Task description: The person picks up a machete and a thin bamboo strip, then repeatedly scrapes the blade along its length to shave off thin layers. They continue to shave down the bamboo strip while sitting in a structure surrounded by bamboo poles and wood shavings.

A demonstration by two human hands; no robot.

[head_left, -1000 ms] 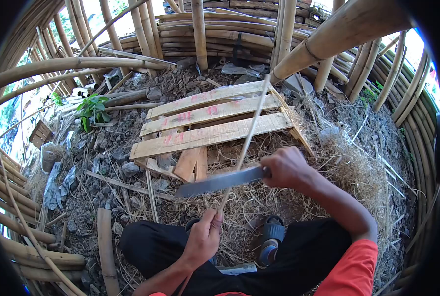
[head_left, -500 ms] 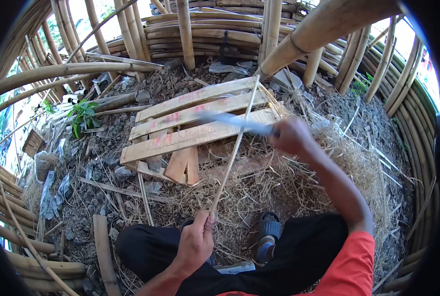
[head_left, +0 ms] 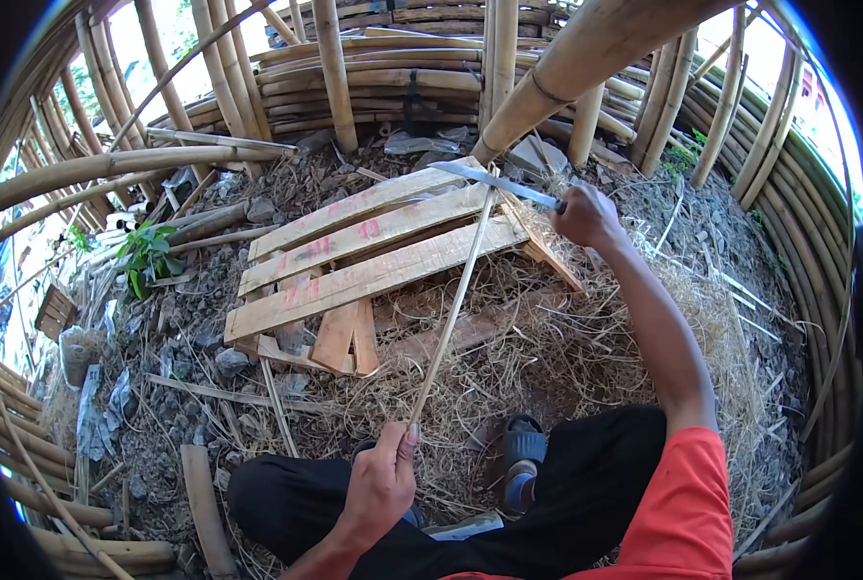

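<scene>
My left hand (head_left: 383, 478) is closed around the lower end of a long thin bamboo strip (head_left: 448, 333), above my left knee. The strip slants up and away from me across a low slatted wooden bench (head_left: 354, 280) with pinkish-red marks. In my right hand (head_left: 589, 215) is the dark handle of a long-bladed knife (head_left: 499, 181). Its blade points left and crosses the far end of the strip, over the bench's far right corner. My fingers cover most of the handle.
Curly bamboo shavings (head_left: 489, 406) lie thickly on the ground around the bench. A thick bamboo pole (head_left: 596, 63) slants overhead at the upper right. Bamboo walls curve around, with stones, a green plant (head_left: 148, 256) and a split bamboo piece (head_left: 206, 512) at the left.
The knife has moved from a blurred swing over the middle slats to the strip's far end, farther from me. My left hand keeps its hold on the strip. The whole view has shifted slightly.
</scene>
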